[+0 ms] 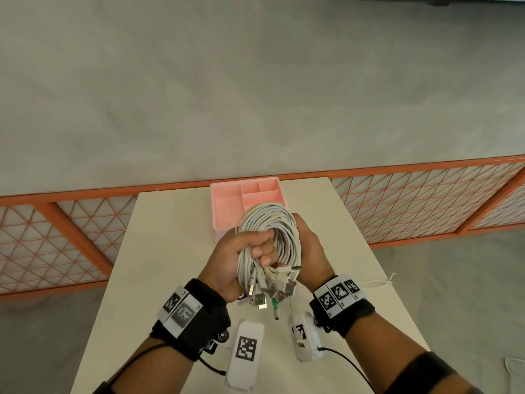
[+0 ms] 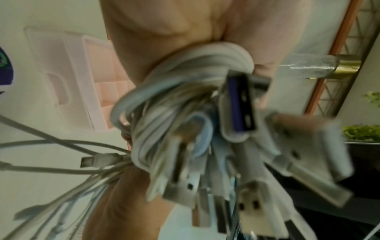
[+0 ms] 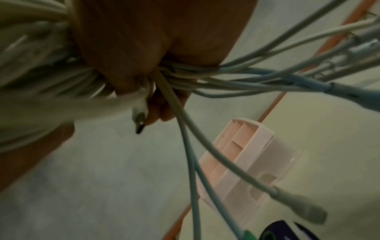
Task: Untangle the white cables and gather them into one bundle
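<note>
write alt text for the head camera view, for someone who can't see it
Two bare hands hold a coiled bundle of white cables above a pale tabletop: the left hand grips its middle, the right hand cups its side, plugs dangling below. A pink plastic divided tray sits behind.

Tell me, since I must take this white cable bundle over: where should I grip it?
Grip the white cable bundle at its pinched waist, where the left hand holds it, coming from the right. Loops fan above, plugs dangle below.
</note>
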Demonstrator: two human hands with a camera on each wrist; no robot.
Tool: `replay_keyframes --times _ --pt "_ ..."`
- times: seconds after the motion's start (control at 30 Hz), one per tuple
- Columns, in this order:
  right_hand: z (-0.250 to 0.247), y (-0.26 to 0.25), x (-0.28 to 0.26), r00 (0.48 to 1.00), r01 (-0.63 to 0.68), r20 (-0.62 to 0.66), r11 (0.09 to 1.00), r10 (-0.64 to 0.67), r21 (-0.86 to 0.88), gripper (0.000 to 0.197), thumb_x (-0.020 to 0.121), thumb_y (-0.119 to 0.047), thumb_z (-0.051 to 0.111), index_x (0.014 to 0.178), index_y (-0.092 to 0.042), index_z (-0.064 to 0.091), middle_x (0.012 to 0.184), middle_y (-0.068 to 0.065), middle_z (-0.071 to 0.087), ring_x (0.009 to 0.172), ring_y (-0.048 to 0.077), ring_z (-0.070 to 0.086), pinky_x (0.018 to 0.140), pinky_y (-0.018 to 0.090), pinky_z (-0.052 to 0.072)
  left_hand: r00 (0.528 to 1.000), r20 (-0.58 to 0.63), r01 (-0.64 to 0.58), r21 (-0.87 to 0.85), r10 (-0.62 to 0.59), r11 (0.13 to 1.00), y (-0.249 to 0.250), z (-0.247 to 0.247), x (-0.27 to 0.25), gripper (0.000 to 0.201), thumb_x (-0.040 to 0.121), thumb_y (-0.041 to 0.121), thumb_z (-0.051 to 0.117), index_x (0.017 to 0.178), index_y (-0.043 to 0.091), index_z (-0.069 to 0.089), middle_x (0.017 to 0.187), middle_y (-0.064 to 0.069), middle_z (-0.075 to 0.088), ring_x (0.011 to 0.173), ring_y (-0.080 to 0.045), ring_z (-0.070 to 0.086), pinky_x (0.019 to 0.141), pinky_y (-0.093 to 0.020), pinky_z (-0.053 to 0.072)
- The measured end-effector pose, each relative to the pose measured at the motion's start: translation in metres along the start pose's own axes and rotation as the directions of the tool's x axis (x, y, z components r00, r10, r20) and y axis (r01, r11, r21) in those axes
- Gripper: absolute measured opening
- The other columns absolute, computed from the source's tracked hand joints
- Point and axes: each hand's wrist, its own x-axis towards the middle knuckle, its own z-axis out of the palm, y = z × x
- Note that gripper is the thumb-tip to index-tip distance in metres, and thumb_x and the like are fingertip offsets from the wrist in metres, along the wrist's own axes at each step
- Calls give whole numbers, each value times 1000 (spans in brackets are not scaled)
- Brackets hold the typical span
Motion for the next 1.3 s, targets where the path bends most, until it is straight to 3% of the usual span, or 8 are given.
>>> replay_keyframes --times 0.1,0.17,0.23,0.53,0.87,1.03,1.2,1.3 --pt "5 3 7 977 -212 152 783 151 585 49 75 -40 75 111 -11 56 99 17 55 90 34 57 84 45 49 1000 4 -6 -24 6 1000 1 0 3 43 66 20 84 88 10 48 52 3 41 51 -13 45 63 -32 33" --pt "9 2 8 969 -247 206 582 137 775 59 70 -34 82 111 1 57 96 23 57 90 31 58 84 41 50 1000 -4 -9 -34 9 999 2 1 3 42 66 20 84 88 9 49 52 4 42 52 -13 45 62 -31 31" --pt "13 7 8 976 -217 183 568 117 794 57 69 -34 82 108 2 61 93 21 64 88 30 63 86 40 52 999 -29 -20 -16 19 1000 2 2 3 37 68 17 80 87 10 49 52 3 41 51 -13 45 60 -30 32" --pt "18 19 -16 999 -20 48 959 7 283 31 76 -37 66 104 -28 59 89 -18 69 91 6 63 94 35 50 978 -185 -85 79 99 993 -6 3 2 18 78 13 66 86 8 50 53 2 39 51 -14 43 58 -29 39" --pt "18 19 -27 997 51 53 987 -60 151 10 98 -5 56 101 4 58 89 8 64 86 14 63 81 26 52 900 -351 -111 393 260 913 -20 -1 7 23 93 4 59 72 -4 62 54 -11 54 53 -26 55 63 -35 50" --pt "17 18 -30 995 -35 94 992 24 125 28 90 -35 65 105 -11 63 91 31 63 80 56 59 73 72 47 883 -427 -100 234 195 967 -22 -2 7 23 92 6 59 70 -2 59 57 -13 53 56 -26 55 62 -34 50" --pt "17 19 -33 994 -11 108 999 6 45 25 78 -26 66 98 -12 60 76 -17 66 74 1 61 67 22 48 876 -474 -131 -65 85 989 -24 -1 11 28 93 9 56 66 8 48 53 -3 43 53 -17 53 57 -32 53" --pt "21 26 -35 992 -104 71 994 102 26 12 75 -8 57 87 -2 57 58 -7 58 54 12 52 52 29 43 833 -542 -187 -80 115 979 -26 -2 14 35 94 7 56 61 10 46 55 -2 38 50 -15 47 52 -31 52"
